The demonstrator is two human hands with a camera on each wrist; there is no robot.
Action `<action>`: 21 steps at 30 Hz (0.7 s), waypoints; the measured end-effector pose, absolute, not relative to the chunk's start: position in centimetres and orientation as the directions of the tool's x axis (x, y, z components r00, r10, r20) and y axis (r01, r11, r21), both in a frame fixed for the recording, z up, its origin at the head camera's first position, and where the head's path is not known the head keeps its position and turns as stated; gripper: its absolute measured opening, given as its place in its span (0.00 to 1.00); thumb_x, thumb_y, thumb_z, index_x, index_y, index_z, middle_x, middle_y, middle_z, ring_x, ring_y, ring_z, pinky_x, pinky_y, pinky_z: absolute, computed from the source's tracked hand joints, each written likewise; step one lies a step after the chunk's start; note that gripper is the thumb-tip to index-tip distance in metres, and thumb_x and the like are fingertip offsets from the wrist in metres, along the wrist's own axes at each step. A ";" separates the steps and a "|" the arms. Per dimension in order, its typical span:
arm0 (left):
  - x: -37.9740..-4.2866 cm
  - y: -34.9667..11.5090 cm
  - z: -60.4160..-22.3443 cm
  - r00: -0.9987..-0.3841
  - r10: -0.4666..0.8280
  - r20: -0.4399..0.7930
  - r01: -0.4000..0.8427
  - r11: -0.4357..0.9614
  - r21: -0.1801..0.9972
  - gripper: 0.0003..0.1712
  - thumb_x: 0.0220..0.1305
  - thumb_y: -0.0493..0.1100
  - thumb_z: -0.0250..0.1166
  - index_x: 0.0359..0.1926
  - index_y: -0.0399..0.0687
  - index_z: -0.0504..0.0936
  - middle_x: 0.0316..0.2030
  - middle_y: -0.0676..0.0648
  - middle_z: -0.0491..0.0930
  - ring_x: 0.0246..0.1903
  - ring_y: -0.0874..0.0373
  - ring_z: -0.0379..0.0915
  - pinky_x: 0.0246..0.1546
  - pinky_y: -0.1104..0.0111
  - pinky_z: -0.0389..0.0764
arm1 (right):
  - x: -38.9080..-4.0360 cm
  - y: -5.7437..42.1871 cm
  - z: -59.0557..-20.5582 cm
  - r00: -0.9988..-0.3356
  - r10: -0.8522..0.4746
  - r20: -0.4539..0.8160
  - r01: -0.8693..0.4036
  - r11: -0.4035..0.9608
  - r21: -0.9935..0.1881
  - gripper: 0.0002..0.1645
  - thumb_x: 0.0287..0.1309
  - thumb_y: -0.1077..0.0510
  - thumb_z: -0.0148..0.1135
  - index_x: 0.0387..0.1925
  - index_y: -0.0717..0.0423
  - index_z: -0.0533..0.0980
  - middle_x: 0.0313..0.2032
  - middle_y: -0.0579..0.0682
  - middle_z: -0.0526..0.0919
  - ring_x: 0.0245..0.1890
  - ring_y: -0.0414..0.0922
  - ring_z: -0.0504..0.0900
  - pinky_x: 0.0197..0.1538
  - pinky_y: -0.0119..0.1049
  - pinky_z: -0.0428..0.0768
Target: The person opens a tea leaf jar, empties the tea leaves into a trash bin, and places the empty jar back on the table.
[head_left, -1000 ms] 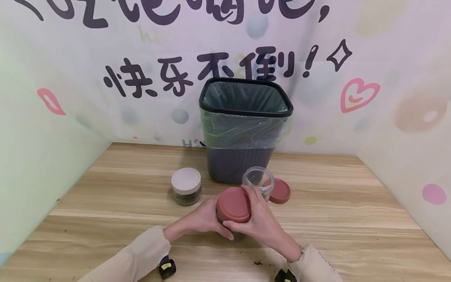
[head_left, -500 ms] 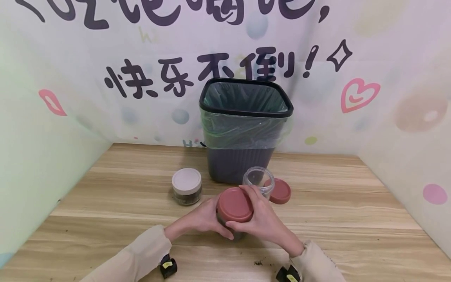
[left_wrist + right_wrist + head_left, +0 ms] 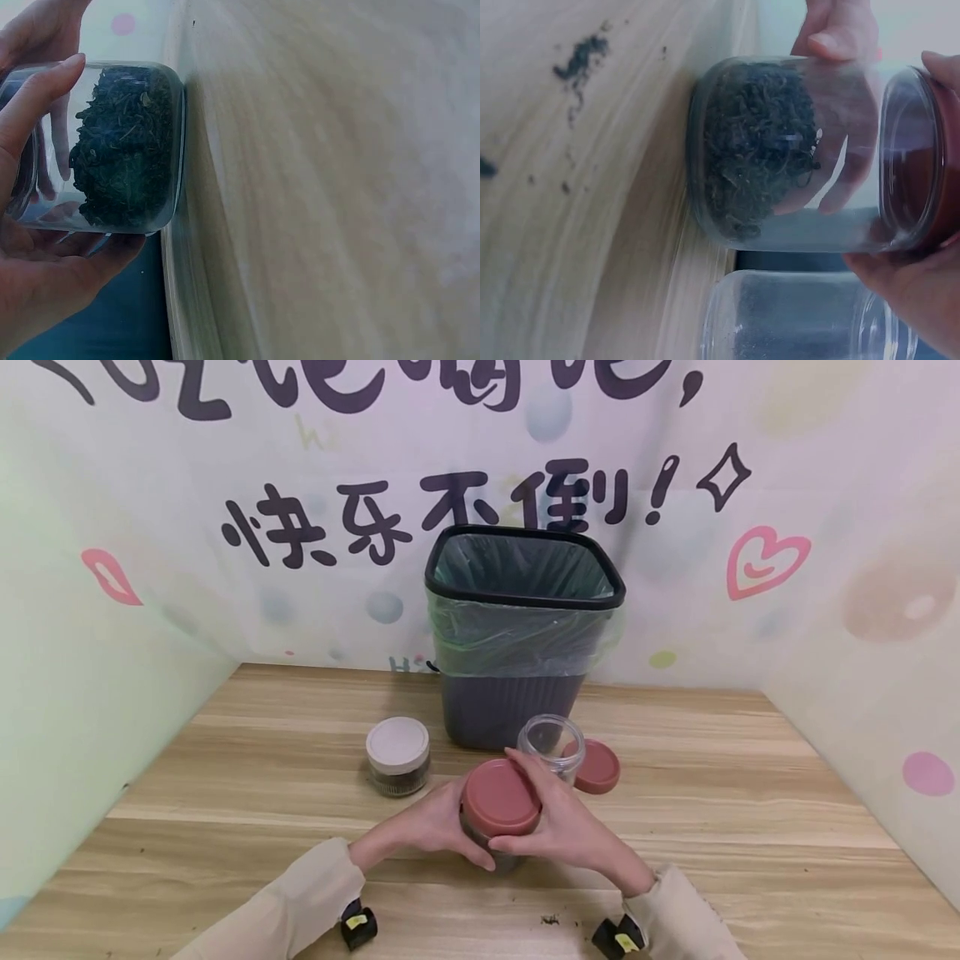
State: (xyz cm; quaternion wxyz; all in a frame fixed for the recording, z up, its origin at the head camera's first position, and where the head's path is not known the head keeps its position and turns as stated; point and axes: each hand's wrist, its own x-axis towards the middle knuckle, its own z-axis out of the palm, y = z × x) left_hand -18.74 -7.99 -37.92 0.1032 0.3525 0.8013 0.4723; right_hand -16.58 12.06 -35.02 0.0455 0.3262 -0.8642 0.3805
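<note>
Bright, even head view; wrist views hazy

Before you stands a dark grey plastic bin, a translucent green bag lining it; behind, you see a white wall covering printed with black characters and a pink outlined heart

The near lid and the right lid are dusty red, the left lid whitish. The far bin is dark grey, its liner translucent green. Tan wood grain streaks the table.
</note>
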 end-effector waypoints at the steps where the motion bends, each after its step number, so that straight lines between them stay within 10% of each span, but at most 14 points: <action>1: -18.8 -8.0 -37.9 -0.729 0.664 0.166 0.465 0.302 0.832 0.54 0.30 0.46 0.78 0.61 0.49 0.59 0.54 0.51 0.70 0.53 0.60 0.66 0.55 0.67 0.65 | -16.5 11.9 -35.0 -0.785 -0.518 0.340 -0.602 0.507 -0.617 0.57 0.33 0.45 0.73 0.63 0.55 0.54 0.54 0.49 0.67 0.52 0.43 0.69 0.51 0.45 0.71; 21: -18.8 -8.1 -37.8 -0.716 0.683 0.145 0.425 0.261 0.867 0.51 0.34 0.42 0.76 0.61 0.49 0.58 0.54 0.51 0.69 0.53 0.60 0.65 0.55 0.66 0.66 | -16.2 11.0 -34.9 -0.748 -0.456 0.482 -0.657 0.616 -0.435 0.51 0.31 0.34 0.68 0.54 0.59 0.64 0.46 0.49 0.68 0.41 0.40 0.72 0.41 0.35 0.76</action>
